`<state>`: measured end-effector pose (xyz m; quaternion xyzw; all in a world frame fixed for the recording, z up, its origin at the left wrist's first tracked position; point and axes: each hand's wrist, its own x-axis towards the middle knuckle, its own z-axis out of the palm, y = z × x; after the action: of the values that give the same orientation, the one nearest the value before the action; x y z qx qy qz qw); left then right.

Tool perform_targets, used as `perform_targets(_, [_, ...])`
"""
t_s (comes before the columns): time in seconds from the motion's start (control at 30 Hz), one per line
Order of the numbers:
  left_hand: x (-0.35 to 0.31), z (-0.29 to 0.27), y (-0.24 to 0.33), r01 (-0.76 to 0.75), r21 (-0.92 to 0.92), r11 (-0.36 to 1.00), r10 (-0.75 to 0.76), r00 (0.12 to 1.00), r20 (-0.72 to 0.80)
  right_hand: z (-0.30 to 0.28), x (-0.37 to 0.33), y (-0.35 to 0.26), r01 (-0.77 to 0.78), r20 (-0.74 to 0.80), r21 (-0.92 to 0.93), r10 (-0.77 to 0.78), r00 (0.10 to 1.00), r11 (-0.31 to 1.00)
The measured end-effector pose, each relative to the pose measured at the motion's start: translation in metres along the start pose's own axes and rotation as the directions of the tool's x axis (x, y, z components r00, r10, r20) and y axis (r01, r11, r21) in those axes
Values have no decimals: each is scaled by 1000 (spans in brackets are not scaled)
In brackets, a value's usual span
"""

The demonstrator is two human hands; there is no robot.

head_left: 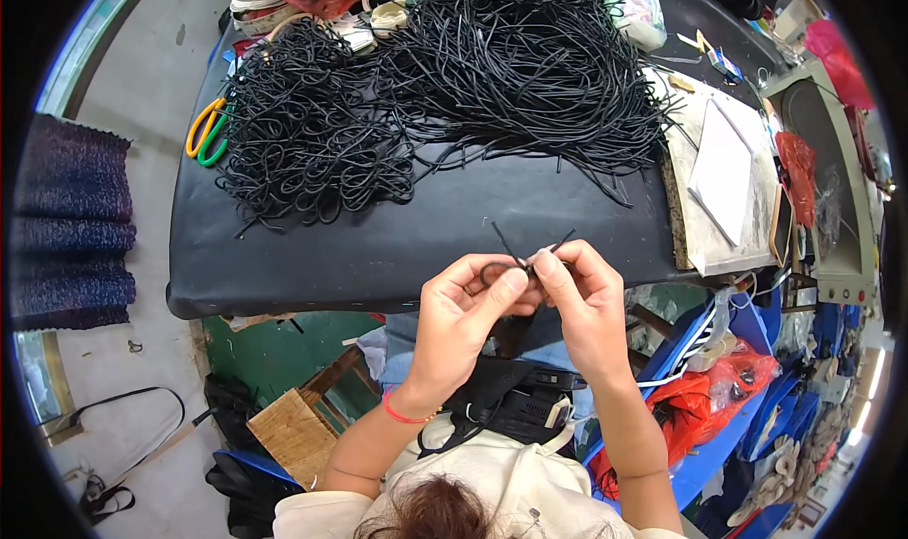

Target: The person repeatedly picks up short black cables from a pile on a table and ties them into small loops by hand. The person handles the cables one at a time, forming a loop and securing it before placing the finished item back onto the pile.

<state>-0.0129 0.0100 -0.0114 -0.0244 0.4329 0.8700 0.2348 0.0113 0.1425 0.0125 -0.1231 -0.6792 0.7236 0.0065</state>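
Over the front edge of the black-covered table, my left hand (469, 304) and my right hand (581, 293) meet with thumbs and fingertips pinched together. Between them is a thin black cord (503, 240), bent into a small loop at the left fingers. Two of its ends stick up in a V above the fingertips. Where the cord crosses, the fingers partly hide it. Farther back lies a large heap of straighter black cords (530, 57). Left of that heap is a tangled pile of looped black cords (317, 128).
Scissors with orange and green handles (210, 132) lie at the table's left edge. A white board (724, 175) rests on the right. Red plastic bags (714, 392) sit in a blue container beside my right forearm. A wooden stool (293, 425) stands at lower left.
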Motion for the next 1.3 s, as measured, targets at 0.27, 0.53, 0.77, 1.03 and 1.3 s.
perform_targets(0.27, [0, 1, 1, -449, 838, 311, 410, 859, 308, -2, 5, 2, -10, -32, -303, 1, 999, 953])
perform_targets(0.53, [10, -16, 15, 95, 466, 880, -137, 989, 58, -20, 6, 15, -311, 83, 162, 301, 950, 937])
perform_targets(0.77, [8, -19, 20, 88, 460, 883, -150, 984, 99, -15, -2, 12, -205, 83, 47, 201, 976, 978])
perform_targets(1.03, [5, -18, 16, 122, 483, 867, -204, 971, 122, -10, -1, 7, -175, 93, 65, 169, 981, 982])
perform_targets(1.3, [2, -15, 19, 113, 555, 824, -258, 947, 190, -9, 1, 10, -169, 128, 2, 167, 978, 986])
